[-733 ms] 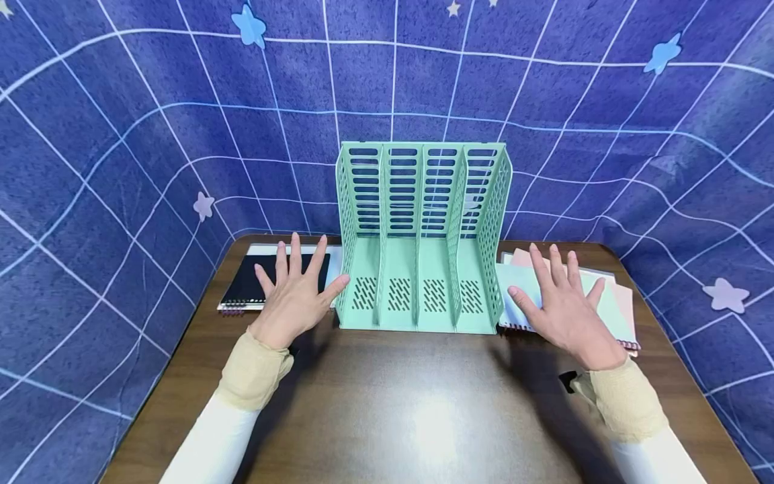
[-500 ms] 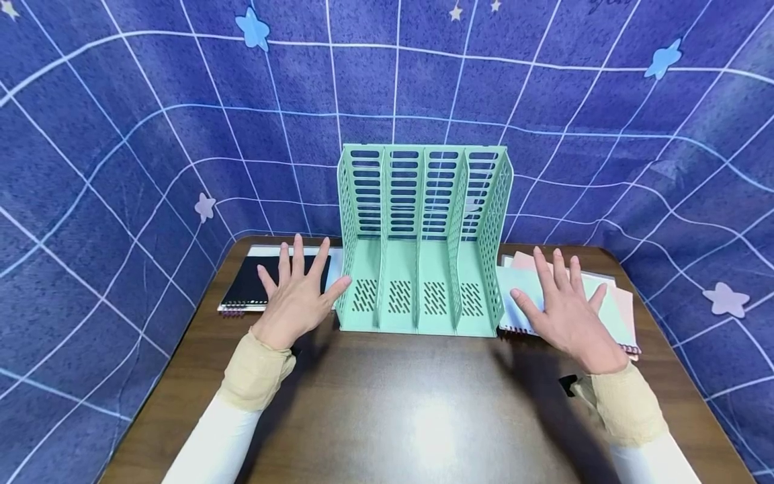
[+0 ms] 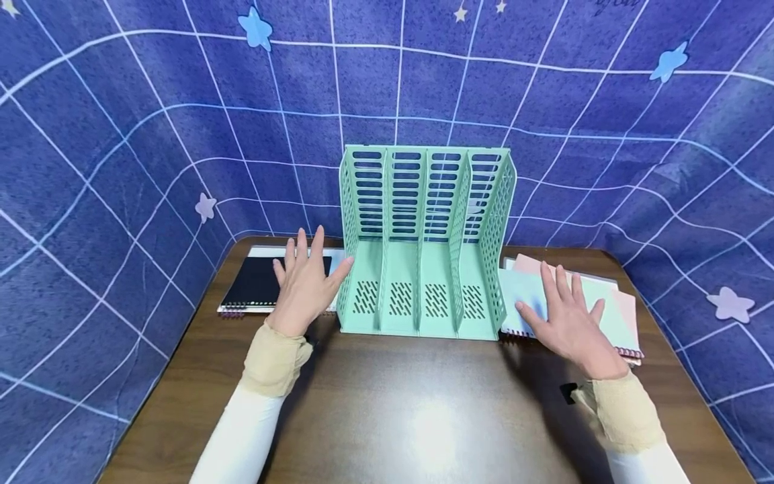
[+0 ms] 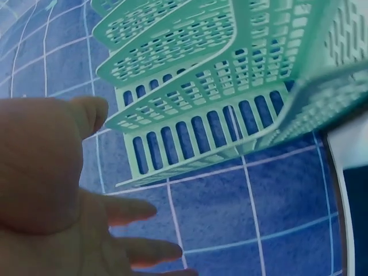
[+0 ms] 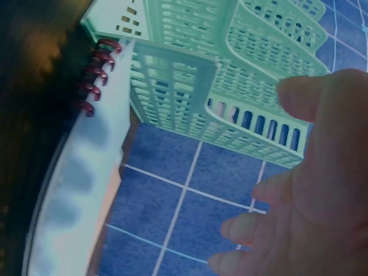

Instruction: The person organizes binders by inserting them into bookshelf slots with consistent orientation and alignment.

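1. Here's the left hand (image 3: 302, 289), palm down with its fingers spread and straight and its thumb out to the side, holding nothing at all.
2. In the head view that thumb overlaps the near-left wall of the green rack (image 3: 400, 262); whether it touches, I can't tell.
3. The rack itself stands upright at the middle of the far side of the brown table (image 3: 387, 396), its four compartments side by side, with slotted back and perforated dividers.
4. Just left of it lies a black notebook (image 3: 250, 282), flat on top of paler ones, the left hand covering its right part.
5. Over to the right hand (image 3: 571, 329): fingers extended and parted, nothing in its grip, hovering above the other stack.
6. In that stack, a pale blue notebook (image 3: 514, 296) sits just beside the rack, its dark red coil facing the person, with pink covers (image 3: 626, 312) poking out at the right.
7. Beige wraps (image 3: 275, 356) circle both wrists over white sleeves (image 3: 238, 430), and a blue starry cloth (image 3: 151, 202) hangs behind everything.
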### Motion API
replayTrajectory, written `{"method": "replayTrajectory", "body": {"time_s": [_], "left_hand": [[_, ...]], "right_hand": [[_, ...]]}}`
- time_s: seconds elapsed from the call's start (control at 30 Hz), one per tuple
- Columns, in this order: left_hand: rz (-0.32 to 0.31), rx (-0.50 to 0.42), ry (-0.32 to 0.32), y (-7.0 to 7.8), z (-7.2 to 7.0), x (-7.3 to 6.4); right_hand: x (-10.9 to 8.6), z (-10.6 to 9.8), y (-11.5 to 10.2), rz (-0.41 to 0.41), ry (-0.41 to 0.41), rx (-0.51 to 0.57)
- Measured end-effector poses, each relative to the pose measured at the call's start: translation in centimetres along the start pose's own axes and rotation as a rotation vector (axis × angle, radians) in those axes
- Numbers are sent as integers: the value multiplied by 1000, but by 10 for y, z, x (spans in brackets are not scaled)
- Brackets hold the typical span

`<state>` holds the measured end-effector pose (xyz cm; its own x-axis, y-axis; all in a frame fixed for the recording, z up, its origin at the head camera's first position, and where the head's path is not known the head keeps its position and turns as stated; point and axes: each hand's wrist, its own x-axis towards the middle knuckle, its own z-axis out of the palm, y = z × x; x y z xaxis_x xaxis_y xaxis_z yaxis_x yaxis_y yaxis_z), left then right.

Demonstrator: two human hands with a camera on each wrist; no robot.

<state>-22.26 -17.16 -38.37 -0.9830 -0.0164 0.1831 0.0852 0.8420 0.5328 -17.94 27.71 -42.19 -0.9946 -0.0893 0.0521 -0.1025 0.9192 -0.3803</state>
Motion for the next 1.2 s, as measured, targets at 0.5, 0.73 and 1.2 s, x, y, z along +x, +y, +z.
{"method": "replayTrajectory", "body": {"time_s": [0.5, 0.73, 1.2], "left_hand": [[-80, -277, 202, 8, 41, 35], [-89, -317, 189, 9, 49, 49], [-96, -356, 194, -1, 50, 69]], "right_hand": [[10, 28, 24, 86, -227, 5], [22, 29, 27, 79, -268, -1], [28, 21, 34, -7, -350, 26]]}}
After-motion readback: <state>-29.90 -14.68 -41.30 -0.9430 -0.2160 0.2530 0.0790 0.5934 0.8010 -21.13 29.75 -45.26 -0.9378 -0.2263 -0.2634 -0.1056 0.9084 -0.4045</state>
